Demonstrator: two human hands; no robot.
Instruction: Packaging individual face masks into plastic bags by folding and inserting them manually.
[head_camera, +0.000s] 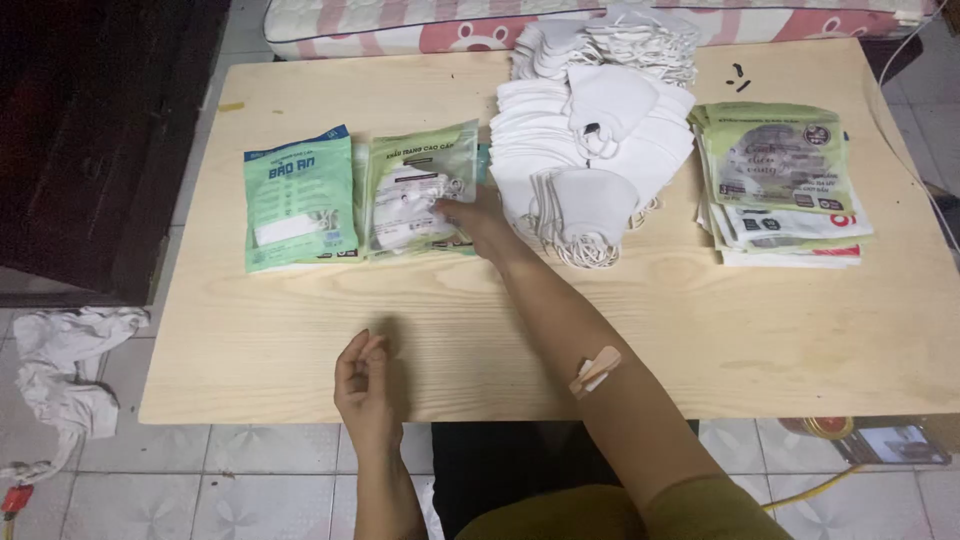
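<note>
1. right hand (480, 222) is reaching across the counter (300, 340) — fingers pinching the clear mask packet (415, 195) beside the green packet (298, 200).
2. left hand (362, 385) is hovering at the near edge — fingers loosely curled, holding nothing.

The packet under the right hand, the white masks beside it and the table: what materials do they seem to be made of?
The packet looks like thin glossy plastic film: it shines and shows white contents through a clear window. The white masks seem soft matte non-woven fabric with elastic loops. The table looks like pale wood or wood-pattern laminate, with visible grain; which one is unclear. The right hand touches the packet.
</note>
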